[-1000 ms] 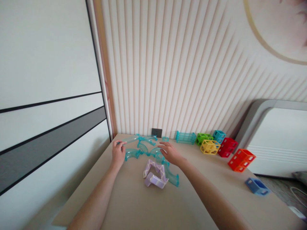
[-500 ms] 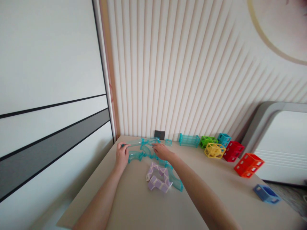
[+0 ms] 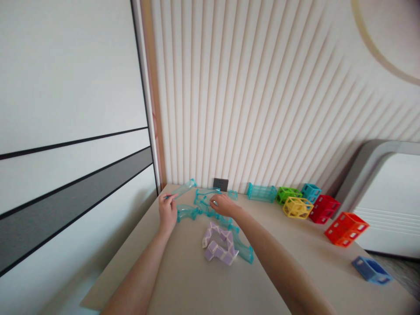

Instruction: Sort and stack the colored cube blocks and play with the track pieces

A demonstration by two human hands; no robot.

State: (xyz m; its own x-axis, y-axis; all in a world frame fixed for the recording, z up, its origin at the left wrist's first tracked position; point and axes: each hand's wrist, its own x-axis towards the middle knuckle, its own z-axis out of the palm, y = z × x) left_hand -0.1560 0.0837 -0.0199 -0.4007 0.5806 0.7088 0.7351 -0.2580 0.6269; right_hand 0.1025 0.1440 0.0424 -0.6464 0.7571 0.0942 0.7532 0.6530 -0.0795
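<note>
The left hand (image 3: 168, 211) pinches, fingers nearly together, the near end of a straight turquoise track (image 3: 184, 189), at 11 o'clock from the lilac snake puzzle (image 3: 225, 253). The right hand (image 3: 225, 205) curls at 12 o'clock beside a forked track (image 3: 209, 191); any grip cannot be told. Judged advisable: steady the fork, level both ends, apply light pressure

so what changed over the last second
The left hand swung the far end of its clear teal track toward the wall, away from the neighbouring track. The right hand moved left; its grip is unclear. The lilac puzzle and coloured blocks stayed put.
</note>
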